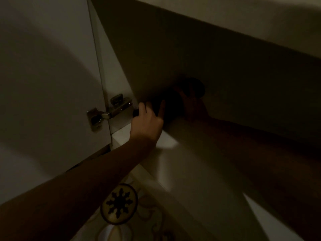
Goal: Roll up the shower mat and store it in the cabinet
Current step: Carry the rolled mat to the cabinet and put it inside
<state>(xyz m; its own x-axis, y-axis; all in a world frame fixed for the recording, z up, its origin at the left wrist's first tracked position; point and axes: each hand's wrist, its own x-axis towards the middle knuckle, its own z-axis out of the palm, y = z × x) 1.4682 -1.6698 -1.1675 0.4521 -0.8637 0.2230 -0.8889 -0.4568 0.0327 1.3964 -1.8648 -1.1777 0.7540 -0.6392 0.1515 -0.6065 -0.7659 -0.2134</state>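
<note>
The scene is very dim. A dark rolled shower mat (pixel 173 105) lies inside the cabinet, low in its shadowed opening. My left hand (pixel 147 120) reaches in from the lower left and grips the mat's near end. My right hand (pixel 194 106) comes in from the right and rests around the roll's far side, though shadow hides its fingers. The white cabinet door (pixel 48 75) stands swung open on the left, held by a metal hinge (pixel 107 112). Most of the mat is lost in darkness.
The cabinet's white bottom panel (pixel 166 141) and front edge lie just under my hands. A pale counter or cabinet top (pixel 225 13) overhangs above. Patterned floor tile with a dark round motif (pixel 119 203) shows at the bottom.
</note>
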